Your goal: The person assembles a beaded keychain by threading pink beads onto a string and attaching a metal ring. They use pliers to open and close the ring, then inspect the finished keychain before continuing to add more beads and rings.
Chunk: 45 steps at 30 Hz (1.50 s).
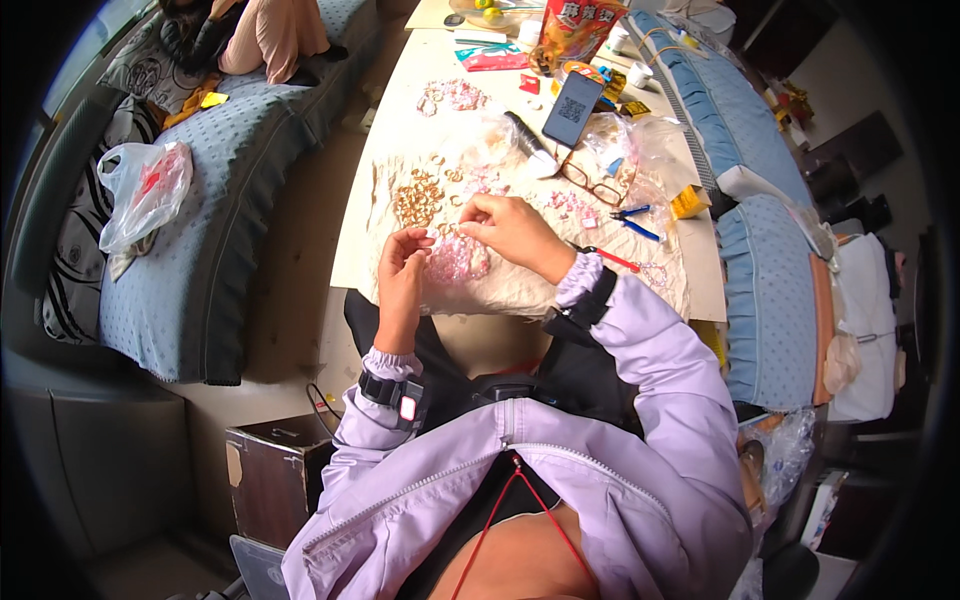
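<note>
Over the cream cloth (pixel 520 275) on the table, my left hand (pixel 402 275) is closed in a pinch, thumb against fingers. My right hand (pixel 515 232) pinches too, its fingertips close to the left ones. What they hold is too small to make out; a gold glint shows between them. Right beneath my fingers lies a heap of pink beads (pixel 462 262). Just beyond my left hand is a pile of gold-coloured rings (pixel 416 204). More pink pieces (pixel 572 208) are scattered to the right of my right hand.
Blue-handled pliers (pixel 636 224), a red pen-like stick (pixel 615 260) and eyeglasses (pixel 592 184) lie on the right. Farther back are a phone (pixel 571 110), a black-and-white tube (pixel 532 145), a red food bag (pixel 572 35) and another pink bead heap (pixel 452 96). Blue-covered sofas (pixel 200 270) flank the table.
</note>
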### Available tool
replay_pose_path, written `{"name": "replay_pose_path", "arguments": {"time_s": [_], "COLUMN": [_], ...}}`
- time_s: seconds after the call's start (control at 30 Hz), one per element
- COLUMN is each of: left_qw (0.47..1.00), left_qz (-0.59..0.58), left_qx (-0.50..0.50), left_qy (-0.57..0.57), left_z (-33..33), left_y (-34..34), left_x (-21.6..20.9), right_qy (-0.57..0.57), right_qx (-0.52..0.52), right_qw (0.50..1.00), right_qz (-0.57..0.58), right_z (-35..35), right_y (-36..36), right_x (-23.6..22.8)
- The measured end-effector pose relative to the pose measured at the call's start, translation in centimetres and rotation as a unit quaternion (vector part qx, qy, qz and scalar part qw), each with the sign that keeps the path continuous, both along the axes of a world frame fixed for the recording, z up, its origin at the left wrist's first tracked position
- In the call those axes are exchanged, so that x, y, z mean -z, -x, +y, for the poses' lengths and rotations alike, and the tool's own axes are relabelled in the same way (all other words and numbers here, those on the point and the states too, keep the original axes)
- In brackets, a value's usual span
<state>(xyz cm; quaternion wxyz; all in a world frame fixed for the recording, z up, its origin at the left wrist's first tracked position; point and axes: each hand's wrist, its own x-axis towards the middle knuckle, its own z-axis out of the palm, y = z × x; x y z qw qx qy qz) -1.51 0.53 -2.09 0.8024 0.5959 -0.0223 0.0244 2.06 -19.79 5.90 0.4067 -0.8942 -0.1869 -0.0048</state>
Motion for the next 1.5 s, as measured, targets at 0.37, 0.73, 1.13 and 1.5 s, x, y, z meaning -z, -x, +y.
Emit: {"name": "replay_pose_path", "arguments": {"time_s": [0.37,0.73,1.13,1.5], "left_qw": [0.955,0.864,0.902,0.74], "left_qz": [-0.103,-0.24,-0.208,-0.253], "left_qx": [-0.078,-0.055,-0.11,-0.065], "left_qy": [-0.268,-0.44,-0.362,-0.619], "left_z": [-2.7,-3.2,-1.3,-3.4], "left_y": [-0.6,-1.4,-3.4,-10.2], "left_x": [0.4,0.0,-1.1,-2.2], "right_qy": [0.091,0.154,0.033,0.062], "right_qx": [0.11,0.109,0.162,0.14], "right_qw": [0.987,0.974,0.977,0.979], "right_qz": [-0.079,-0.123,-0.138,-0.136], "right_z": [-6.3,-5.1,-12.0,-13.5], "right_y": [-5.4,-9.5,-2.2,5.7], "right_x": [4.1,7.2,1.1,1.0]}}
